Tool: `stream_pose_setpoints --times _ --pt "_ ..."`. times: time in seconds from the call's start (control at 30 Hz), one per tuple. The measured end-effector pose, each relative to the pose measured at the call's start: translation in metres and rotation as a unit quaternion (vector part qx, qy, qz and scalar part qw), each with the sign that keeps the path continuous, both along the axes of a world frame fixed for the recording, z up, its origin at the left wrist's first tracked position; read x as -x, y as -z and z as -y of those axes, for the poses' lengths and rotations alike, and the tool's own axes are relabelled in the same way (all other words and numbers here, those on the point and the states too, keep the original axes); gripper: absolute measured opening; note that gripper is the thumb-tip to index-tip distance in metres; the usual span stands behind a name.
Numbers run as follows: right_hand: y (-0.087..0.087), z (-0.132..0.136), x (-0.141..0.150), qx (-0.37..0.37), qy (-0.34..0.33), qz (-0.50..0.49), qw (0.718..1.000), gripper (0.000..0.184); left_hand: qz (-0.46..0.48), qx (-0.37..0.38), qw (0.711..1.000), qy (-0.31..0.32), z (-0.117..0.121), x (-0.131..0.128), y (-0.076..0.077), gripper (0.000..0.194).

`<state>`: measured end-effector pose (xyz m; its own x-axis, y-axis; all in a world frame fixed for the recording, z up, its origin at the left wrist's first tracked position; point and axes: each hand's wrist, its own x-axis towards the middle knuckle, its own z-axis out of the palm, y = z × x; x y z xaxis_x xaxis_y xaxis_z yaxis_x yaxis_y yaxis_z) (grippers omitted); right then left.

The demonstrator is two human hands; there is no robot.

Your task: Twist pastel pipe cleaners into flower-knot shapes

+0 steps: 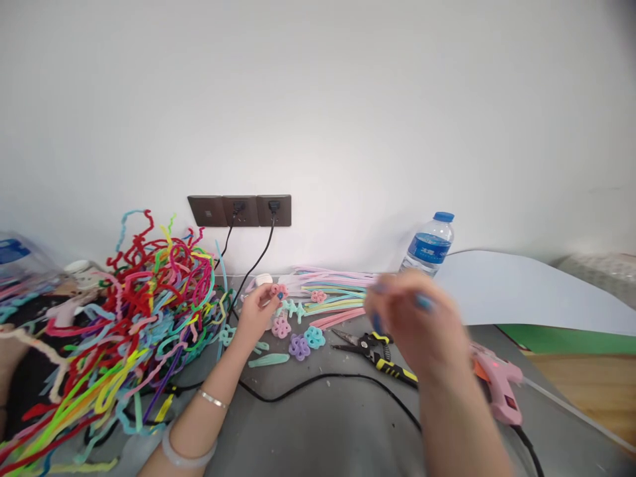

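My left hand (257, 309) pinches a small pink pipe-cleaner flower (279, 290) between thumb and fingers, low over the grey table. Just below it lie another pink flower (281, 326), a purple flower (299, 346) and a blue flower (315, 337). A third pink flower (318, 297) rests to the right on straight pastel pipe cleaners (342, 299). Mint star-like pieces (297, 309) are beside my left fingers. My right hand (417, 318) is raised near the camera with bent fingers, smeared by motion. Whether anything is in it, I cannot make out. Behind it are yellow-and-black pliers (378, 356).
A tangled heap of coloured pipe cleaners (163, 311) covers the left side, with part of another person's arm (10, 361) at the edge. A pink glue gun (499, 384), a water bottle (430, 244) and white sheet (521, 285) are right. A black cable (328, 375) crosses the table.
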<state>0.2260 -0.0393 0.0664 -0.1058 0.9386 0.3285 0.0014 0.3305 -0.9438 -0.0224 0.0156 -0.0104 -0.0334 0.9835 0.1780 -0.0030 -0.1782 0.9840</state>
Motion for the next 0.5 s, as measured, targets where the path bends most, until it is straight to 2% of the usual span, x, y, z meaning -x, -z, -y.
stream_pose_setpoints --times 0.07,0.1,0.13,0.23,0.33,0.43,0.5 --pt "0.011 -0.031 0.010 0.014 0.042 0.126 0.991 0.022 0.026 0.034 0.999 0.025 0.003 -0.004 0.000 0.028" --pt "0.020 -0.047 0.015 0.038 0.069 0.223 0.972 0.017 0.039 0.052 0.997 0.036 0.004 -0.006 -0.001 0.028" --pt "0.031 -0.062 0.020 0.054 0.090 0.250 0.963 0.010 0.058 0.074 0.995 0.044 0.006 -0.007 -0.003 0.026" --pt "0.067 -0.091 0.032 0.072 0.131 0.267 0.952 0.004 0.158 0.160 0.973 0.059 0.009 -0.010 -0.011 0.020" --pt "0.090 -0.099 0.037 0.076 0.129 0.255 0.955 0.009 0.240 0.206 0.946 0.071 0.011 -0.012 -0.018 0.021" --pt "0.096 -0.100 0.038 0.069 0.092 0.209 0.971 0.005 0.290 0.243 0.923 0.071 0.010 -0.014 -0.022 0.022" --pt "0.093 -0.099 0.038 0.068 0.059 0.162 0.983 0.012 0.304 0.264 0.913 0.071 0.010 -0.016 -0.021 0.023"
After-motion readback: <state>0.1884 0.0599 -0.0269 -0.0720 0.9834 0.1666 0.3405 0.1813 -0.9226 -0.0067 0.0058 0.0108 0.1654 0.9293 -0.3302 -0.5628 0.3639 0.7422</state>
